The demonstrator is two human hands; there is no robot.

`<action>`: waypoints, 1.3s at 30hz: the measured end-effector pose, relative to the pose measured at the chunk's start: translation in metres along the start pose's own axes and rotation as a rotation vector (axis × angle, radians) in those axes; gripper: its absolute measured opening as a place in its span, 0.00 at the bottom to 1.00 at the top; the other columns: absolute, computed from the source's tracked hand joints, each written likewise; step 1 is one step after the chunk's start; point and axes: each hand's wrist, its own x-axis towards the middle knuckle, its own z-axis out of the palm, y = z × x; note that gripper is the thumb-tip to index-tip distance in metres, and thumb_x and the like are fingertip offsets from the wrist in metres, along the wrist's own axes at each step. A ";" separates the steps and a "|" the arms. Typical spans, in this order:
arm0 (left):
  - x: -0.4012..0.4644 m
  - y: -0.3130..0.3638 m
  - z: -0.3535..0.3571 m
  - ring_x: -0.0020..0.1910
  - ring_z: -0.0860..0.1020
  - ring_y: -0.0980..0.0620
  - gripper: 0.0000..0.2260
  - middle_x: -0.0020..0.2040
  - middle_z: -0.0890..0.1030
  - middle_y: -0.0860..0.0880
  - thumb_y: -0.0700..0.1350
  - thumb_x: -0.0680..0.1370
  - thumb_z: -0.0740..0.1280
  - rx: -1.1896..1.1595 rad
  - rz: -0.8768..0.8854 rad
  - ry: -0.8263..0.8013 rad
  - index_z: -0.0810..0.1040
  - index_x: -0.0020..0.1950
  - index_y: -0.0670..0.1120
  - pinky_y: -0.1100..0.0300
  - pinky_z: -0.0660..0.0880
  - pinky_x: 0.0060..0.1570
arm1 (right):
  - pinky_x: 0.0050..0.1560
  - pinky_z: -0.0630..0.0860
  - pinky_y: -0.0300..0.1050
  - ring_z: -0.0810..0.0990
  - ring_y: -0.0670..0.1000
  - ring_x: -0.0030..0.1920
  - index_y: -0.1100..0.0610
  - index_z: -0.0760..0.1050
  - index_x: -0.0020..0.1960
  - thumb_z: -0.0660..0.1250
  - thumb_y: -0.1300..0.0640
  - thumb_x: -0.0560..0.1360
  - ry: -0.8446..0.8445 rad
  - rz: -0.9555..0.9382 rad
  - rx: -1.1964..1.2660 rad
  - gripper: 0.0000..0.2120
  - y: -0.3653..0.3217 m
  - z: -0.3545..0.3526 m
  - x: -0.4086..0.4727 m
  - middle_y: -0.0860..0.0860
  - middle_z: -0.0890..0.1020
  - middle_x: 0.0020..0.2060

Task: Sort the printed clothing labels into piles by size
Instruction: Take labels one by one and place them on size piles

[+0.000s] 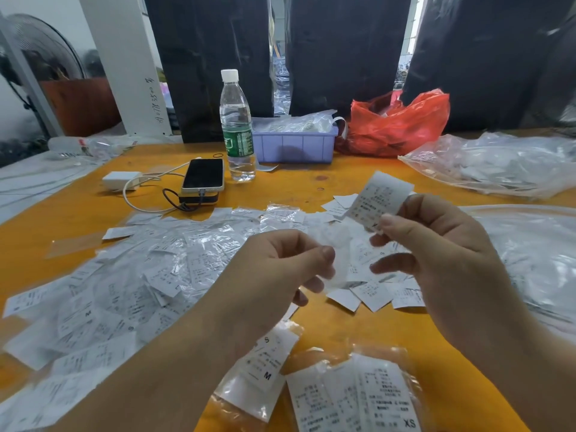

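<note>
Several white printed labels lie in a loose heap (131, 275) across the left and middle of the orange table (311, 182), some in clear sleeves. My right hand (442, 254) pinches one label (378, 201) between thumb and fingers and holds it up, tilted. My left hand (280, 272) holds a thin clear plastic sleeve (336, 260) with curled fingers, just left of the right hand. Near the front edge lies a small pile with an M label (265, 366) and a pile marked XS (374, 397).
At the back stand a water bottle (237, 126), a purple bin (294, 145) of labels and a red plastic bag (399, 123). A phone (204, 176) on a power bank with a charger cable lies mid-left. Clear plastic bags (498, 163) cover the right side.
</note>
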 end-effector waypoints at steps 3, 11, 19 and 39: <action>0.000 0.001 -0.002 0.33 0.80 0.57 0.09 0.37 0.84 0.49 0.50 0.71 0.72 -0.001 0.011 0.007 0.82 0.39 0.44 0.66 0.75 0.31 | 0.35 0.80 0.43 0.82 0.50 0.38 0.50 0.80 0.37 0.68 0.57 0.69 -0.019 -0.029 0.043 0.04 -0.006 -0.005 0.000 0.52 0.85 0.40; 0.000 -0.002 -0.001 0.34 0.80 0.57 0.07 0.36 0.84 0.50 0.48 0.73 0.72 0.068 0.032 -0.029 0.82 0.38 0.46 0.67 0.75 0.32 | 0.30 0.76 0.41 0.78 0.53 0.29 0.55 0.81 0.39 0.75 0.58 0.68 -0.054 -0.119 -0.060 0.04 -0.007 -0.007 -0.001 0.57 0.84 0.33; -0.001 -0.003 0.001 0.34 0.80 0.57 0.06 0.36 0.83 0.50 0.50 0.74 0.72 0.202 0.066 0.002 0.81 0.39 0.50 0.65 0.74 0.34 | 0.30 0.75 0.41 0.80 0.50 0.31 0.52 0.80 0.42 0.71 0.57 0.69 -0.067 -0.205 -0.130 0.02 -0.006 -0.005 -0.003 0.52 0.85 0.34; -0.004 0.000 0.000 0.38 0.80 0.49 0.07 0.37 0.83 0.54 0.53 0.75 0.70 0.279 0.153 -0.042 0.81 0.41 0.51 0.59 0.77 0.36 | 0.31 0.75 0.43 0.79 0.48 0.31 0.56 0.79 0.38 0.71 0.64 0.74 -0.043 -0.131 -0.243 0.08 -0.001 -0.003 -0.002 0.53 0.84 0.32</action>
